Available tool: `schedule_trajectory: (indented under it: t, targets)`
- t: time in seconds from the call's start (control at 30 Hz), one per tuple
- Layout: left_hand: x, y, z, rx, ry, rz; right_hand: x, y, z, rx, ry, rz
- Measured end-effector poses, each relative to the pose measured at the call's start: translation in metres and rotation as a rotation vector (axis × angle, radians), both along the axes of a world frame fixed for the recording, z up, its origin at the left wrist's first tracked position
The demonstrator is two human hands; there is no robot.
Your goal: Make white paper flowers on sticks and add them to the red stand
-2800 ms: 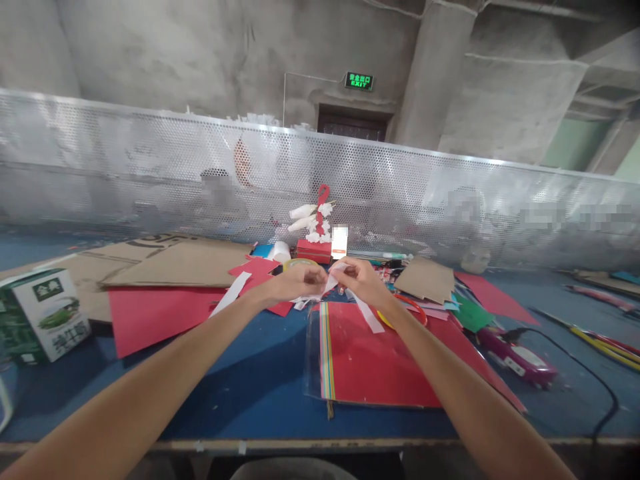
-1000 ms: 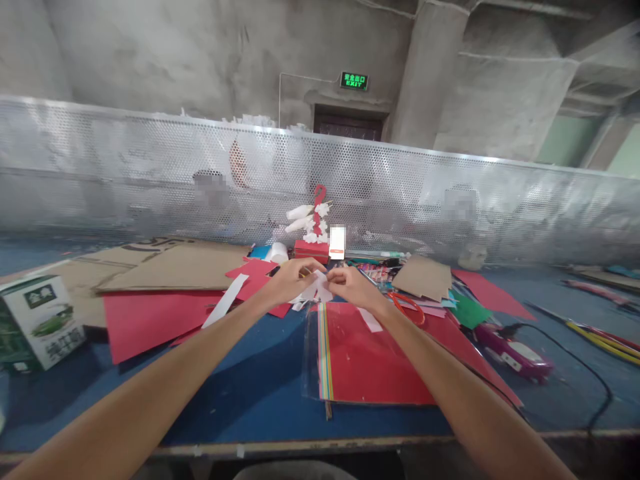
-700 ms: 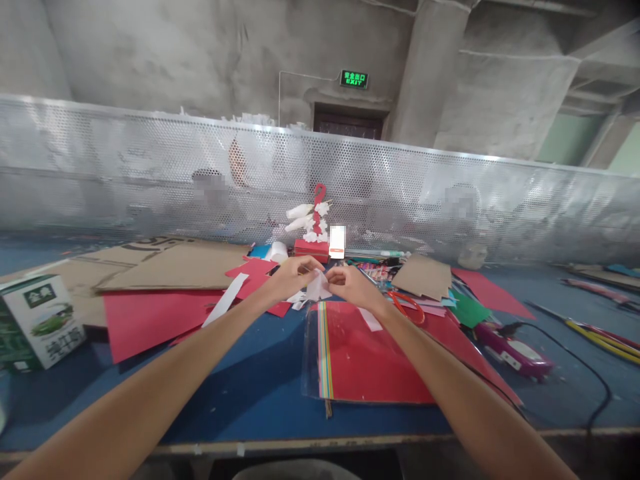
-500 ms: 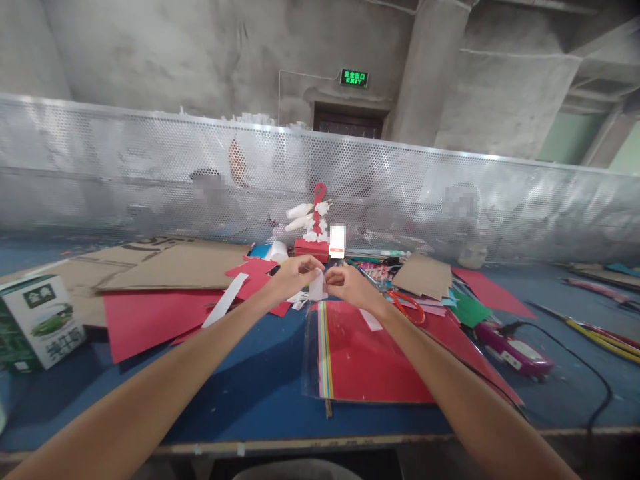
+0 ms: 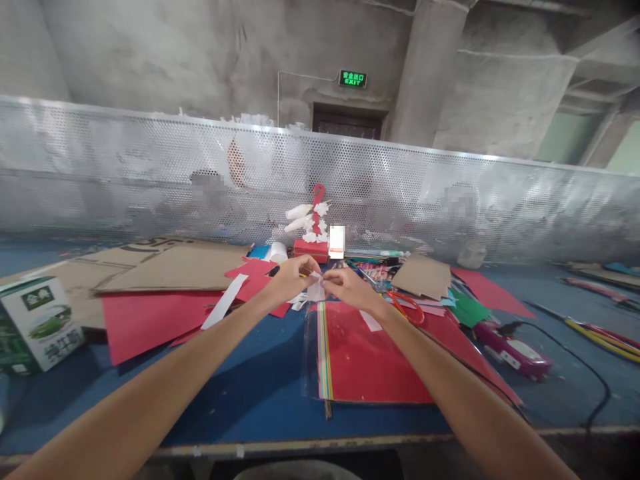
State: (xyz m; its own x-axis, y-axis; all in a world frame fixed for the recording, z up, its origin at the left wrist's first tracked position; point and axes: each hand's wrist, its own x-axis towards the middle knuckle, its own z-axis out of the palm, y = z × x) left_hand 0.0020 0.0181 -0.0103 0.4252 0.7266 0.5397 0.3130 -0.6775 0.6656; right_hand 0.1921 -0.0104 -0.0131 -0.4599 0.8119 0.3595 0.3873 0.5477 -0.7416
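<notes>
Between my fingertips is a small piece of white paper (image 5: 315, 292), held up over the table. My left hand (image 5: 295, 277) pinches its upper left part. On the right edge of the same piece, my right hand (image 5: 343, 283) is closed with thumb and forefinger together. Just below lies a clear sleeve of red paper sheets (image 5: 380, 360) with a striped left edge. White paper scraps (image 5: 299, 303) rest beside my left hand. Behind the hands stands a red paper stand with white paper flowers (image 5: 317, 217) on a red box (image 5: 311, 250).
A milk carton (image 5: 47, 320) stands at the left, near cardboard sheets (image 5: 175, 267) and red paper (image 5: 155, 323). To the right lie orange-handled scissors (image 5: 407, 307), a purple glue gun (image 5: 515, 350) with its black cord, and yellow-handled pliers (image 5: 600, 337). A perforated metal screen (image 5: 390, 180) borders the back.
My fingers have drawn slightly closer together on the white paper, and its top now looks folded or bunched. The things on the table have stayed in place.
</notes>
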Motion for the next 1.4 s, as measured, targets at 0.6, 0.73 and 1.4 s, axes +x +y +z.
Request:
schedule_trajectory:
  t: [0.6,0.73,1.4]
  targets:
    - [-0.0036,-0.0010,0.0015,0.102,0.087,0.005,0.0032,0.0014,0.0000,0.092,-0.022,-0.031]
    - [-0.0038,0.0007,0.0010,0.068,0.079,0.002,0.0024,0.0006,0.0006,0.031,0.027,-0.011]
    - [-0.0002,-0.0021,0.0017,-0.018,-0.037,-0.016,-0.0016,-0.0049,0.0024,-0.035,0.021,0.116]
